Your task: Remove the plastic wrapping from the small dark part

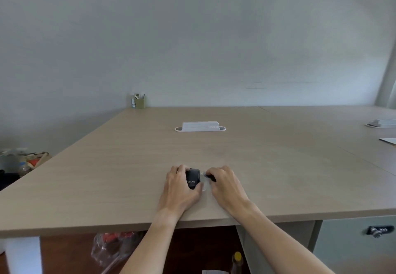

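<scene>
Head view: near the table (107,177) front edge, my left hand (179,190) clasped the small dark part (192,178) while my right hand (225,184) pinched the plastic wrapping (203,182). Advisably, I kept the part pinned and peeled outward.

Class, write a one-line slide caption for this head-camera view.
Left hand holds a small dark part on the table while right hand pulls clear wrapping.
</scene>
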Motion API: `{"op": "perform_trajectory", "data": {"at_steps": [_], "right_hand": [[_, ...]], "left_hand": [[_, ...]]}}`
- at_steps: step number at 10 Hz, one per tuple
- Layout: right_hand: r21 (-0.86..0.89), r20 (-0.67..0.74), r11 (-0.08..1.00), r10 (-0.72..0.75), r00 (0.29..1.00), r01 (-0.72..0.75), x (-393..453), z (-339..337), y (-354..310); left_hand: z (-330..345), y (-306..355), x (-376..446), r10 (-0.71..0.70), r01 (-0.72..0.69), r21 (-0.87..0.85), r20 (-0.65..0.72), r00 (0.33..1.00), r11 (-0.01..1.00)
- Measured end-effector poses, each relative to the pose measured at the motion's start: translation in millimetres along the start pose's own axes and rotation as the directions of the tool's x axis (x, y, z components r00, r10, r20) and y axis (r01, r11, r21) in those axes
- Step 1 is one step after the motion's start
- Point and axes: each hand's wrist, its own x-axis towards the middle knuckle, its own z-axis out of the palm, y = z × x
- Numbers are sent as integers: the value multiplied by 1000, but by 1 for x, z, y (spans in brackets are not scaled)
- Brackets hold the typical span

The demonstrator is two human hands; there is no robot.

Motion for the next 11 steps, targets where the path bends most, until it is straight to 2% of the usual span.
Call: {"op": "perform_trajectory", "data": {"at_steps": [2, 5, 7, 8, 9, 10, 11], "right_hand": [[75, 52, 996, -46, 998, 42, -16, -11, -14], [46, 92, 997, 53, 994, -58, -24, -11, -10], [26, 85, 999, 40, 996, -42, -26, -12, -11], [30, 19, 999, 11, 1000, -11, -28, -15, -11], [83, -80, 997, 14, 997, -7, -33, -25, -13], [204, -221, 979, 61, 973, -15, -44, -51, -17], [326, -401, 945, 123, 908, 17, -59, -94, -30]], "left_hand": [[1, -1, -1, 14, -14, 17, -3, 1000, 1000], [3, -2, 1, 32, -31, 64, -17, 999, 997], [1, 1, -1, 21, -21, 74, -1, 1000, 997], [-2, 2, -2, 16, -17, 66, 6, 1000, 998], [-9, 6, 0, -64, 61, -68, -50, 997, 996], [-18, -5, 9, -211, 200, -137, -68, 975, 970], [-27, -21, 13, -237, 238, -50, 25, 971, 970]]}}
